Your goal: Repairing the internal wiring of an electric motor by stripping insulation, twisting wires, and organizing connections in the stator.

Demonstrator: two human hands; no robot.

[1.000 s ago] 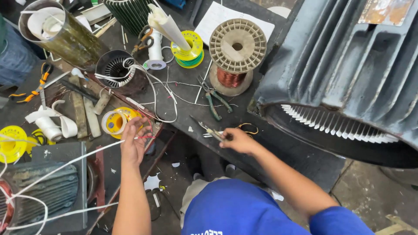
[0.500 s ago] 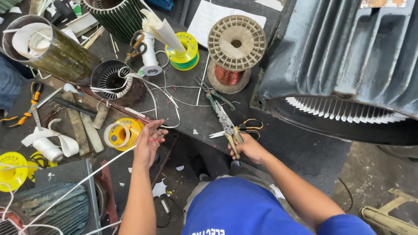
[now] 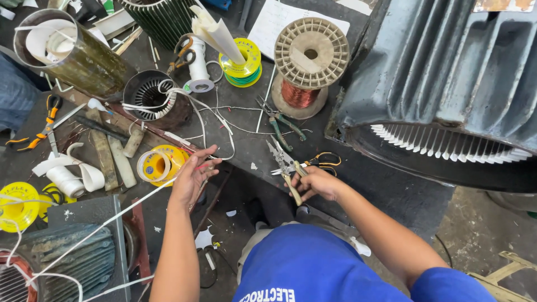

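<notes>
My right hand (image 3: 316, 183) grips a pair of long-nose pliers (image 3: 282, 163) by the handles, jaws pointing away over the dark bench (image 3: 369, 190). My left hand (image 3: 193, 174) pinches a thin red-tipped wire (image 3: 202, 164) together with a white sleeve (image 3: 112, 219) that trails down to the lower left. A small ribbed stator (image 3: 150, 96) with white leads stands beyond the left hand. A yellow tape roll (image 3: 159, 164) lies just left of that hand.
A copper wire spool (image 3: 309, 62) stands at the back centre, green-handled pliers (image 3: 282, 124) and orange-handled scissors (image 3: 323, 161) lie near it. A large grey finned motor housing (image 3: 447, 84) fills the right. More tape rolls, sleeving and a brass-coloured cylinder (image 3: 75, 53) crowd the left.
My right hand picked the long-nose pliers up off the bench and drew them nearer. My left hand shifted right from the yellow tape roll and closed on the wire.
</notes>
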